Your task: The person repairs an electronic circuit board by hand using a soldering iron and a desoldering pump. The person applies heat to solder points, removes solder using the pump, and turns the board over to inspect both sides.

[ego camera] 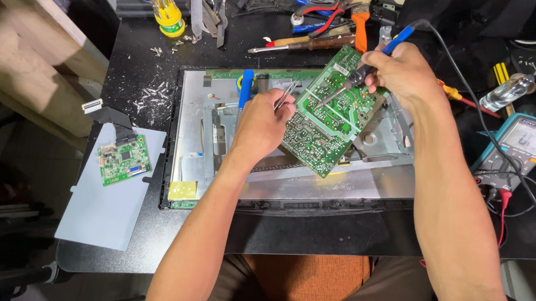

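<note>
In the middle of the black table [159, 55], seen from the head camera, a big green circuit board [326, 120] lies tilted on a flat grey metal panel [317, 181]. The left hand [261, 123] is closed, and its fingers [280, 102] pinch thin metal tweezers [286, 95] right at the left edge of the board. The right hand [403, 72] is closed around a soldering iron [371, 65] with a blue handle. The iron's tip points down and left at the top part of the board, just beside the tweezers. A black cord runs from the iron up and away behind the right hand. Between the two hands sits the green board, touching the left hand. Just left of the left hand's fingers, a blue tool [246, 88] lies on the metal panel. Far to the left of the left hand, a small green board [124, 159] rests on a pale grey sheet [105, 213]. To the right of the right arm sits a teal meter [522, 145] with red and black wires. Behind the right hand lie an orange brush [360, 19] and some screwdrivers.
</note>
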